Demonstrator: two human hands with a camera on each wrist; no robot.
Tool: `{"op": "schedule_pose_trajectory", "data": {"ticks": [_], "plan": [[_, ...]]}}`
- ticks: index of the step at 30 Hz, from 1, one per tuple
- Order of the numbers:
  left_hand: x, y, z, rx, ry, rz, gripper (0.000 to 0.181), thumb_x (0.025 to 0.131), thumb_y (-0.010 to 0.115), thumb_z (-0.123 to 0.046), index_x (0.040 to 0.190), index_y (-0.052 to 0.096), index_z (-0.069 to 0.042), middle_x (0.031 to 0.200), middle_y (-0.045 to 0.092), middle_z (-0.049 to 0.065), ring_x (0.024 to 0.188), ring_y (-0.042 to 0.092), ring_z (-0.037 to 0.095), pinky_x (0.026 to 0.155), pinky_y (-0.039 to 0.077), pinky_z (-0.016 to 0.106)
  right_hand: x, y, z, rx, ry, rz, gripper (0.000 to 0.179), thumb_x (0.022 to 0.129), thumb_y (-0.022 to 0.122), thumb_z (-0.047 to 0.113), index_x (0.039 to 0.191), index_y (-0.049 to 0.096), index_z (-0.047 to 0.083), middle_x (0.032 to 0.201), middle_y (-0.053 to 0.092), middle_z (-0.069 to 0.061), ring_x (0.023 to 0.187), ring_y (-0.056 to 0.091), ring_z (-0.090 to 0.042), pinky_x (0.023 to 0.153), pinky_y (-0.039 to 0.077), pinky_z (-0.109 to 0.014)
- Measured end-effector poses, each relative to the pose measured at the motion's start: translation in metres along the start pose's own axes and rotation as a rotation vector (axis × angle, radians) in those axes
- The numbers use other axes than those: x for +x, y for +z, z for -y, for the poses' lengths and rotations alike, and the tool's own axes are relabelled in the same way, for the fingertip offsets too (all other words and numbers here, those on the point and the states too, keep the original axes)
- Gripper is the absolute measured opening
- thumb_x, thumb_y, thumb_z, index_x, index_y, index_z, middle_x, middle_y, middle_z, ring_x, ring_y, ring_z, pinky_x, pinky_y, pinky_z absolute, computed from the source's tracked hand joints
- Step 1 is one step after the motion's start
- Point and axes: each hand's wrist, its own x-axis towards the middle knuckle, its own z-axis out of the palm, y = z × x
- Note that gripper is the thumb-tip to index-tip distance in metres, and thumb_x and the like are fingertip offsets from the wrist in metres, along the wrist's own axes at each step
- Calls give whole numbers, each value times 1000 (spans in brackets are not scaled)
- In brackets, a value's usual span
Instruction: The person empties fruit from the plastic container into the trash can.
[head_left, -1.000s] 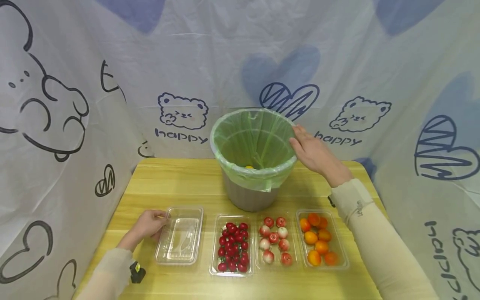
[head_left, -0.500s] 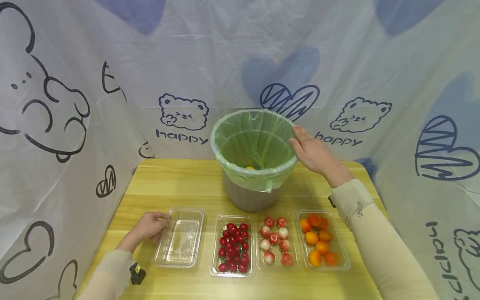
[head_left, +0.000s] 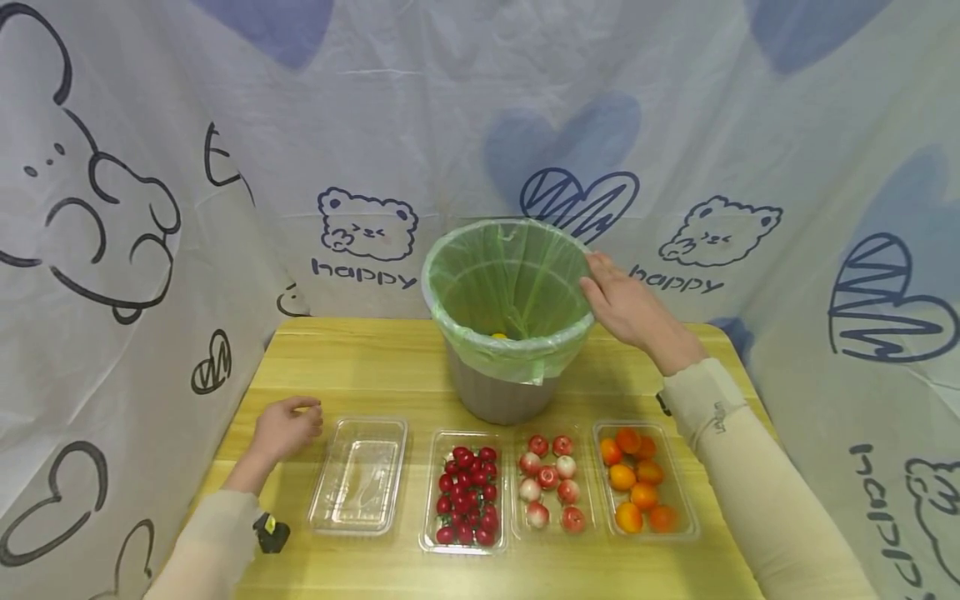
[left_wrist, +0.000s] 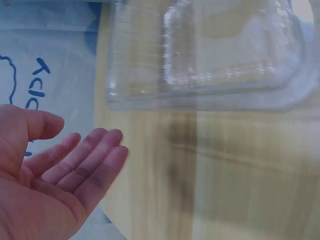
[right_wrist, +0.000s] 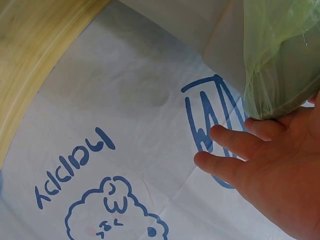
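Note:
Off the left side of a clear plastic box (head_left: 360, 479), my left hand (head_left: 285, 429) hovers holding nothing. Its fingers (left_wrist: 107, 162) are loosely extended in the left wrist view, with a gap between them and the box edge. The box has no fruit in it. My right hand (head_left: 626, 300) rests against the right rim of a grey trash bin (head_left: 498, 396) lined with a green bag (head_left: 517, 362). Seen from the right wrist, its fingers (right_wrist: 237, 142) are extended along the outside of the bag. A small yellow thing (head_left: 499, 336) shows inside the bin.
Right of the clear box stand boxes of small dark red fruit (head_left: 465, 496), red-and-white fruit (head_left: 547, 477) and orange fruit (head_left: 642, 496), all on the wooden table (head_left: 352, 358). A printed curtain (head_left: 465, 108) surrounds the table's back and sides.
My left hand has let go of the clear box's left edge and moved up and left, away from it. The right hand has stayed at the bin rim.

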Motion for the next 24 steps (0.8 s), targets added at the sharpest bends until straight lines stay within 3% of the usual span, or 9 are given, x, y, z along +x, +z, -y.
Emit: {"op": "schedule_pose_trajectory", "data": {"ticks": [5, 10, 16, 24], "plan": [[0, -2, -9, -55, 11, -11, 47, 110, 50, -24, 143, 56, 9, 123, 73, 31, 97, 80, 31, 79, 69, 37, 0, 0, -2, -12, 1, 7, 72, 114, 16, 49, 168, 10, 2, 177, 6, -19, 164, 9, -40, 136, 14, -57], [-3, 6, -22, -146, 16, 10, 43, 108, 53, -17, 143, 57, 8, 126, 71, 32, 98, 79, 30, 82, 69, 37, -1, -1, -2, -5, -4, 5, 73, 114, 16, 50, 168, 10, 2, 177, 6, -19, 164, 9, -40, 136, 12, -58], [-10, 19, -36, -259, -11, 120, 42, 108, 54, -12, 145, 54, 8, 134, 67, 32, 102, 78, 29, 86, 68, 43, -1, -1, -1, -2, -6, 5, 73, 114, 17, 49, 168, 10, 1, 177, 6, -19, 164, 9, -40, 136, 12, -57], [-14, 44, -46, -333, -14, 251, 42, 106, 56, -10, 143, 56, 9, 129, 69, 30, 102, 77, 28, 93, 67, 45, 0, -1, -1, -5, -4, -2, 72, 114, 18, 48, 168, 11, 1, 177, 7, -19, 164, 10, -40, 135, 13, -58]]}}
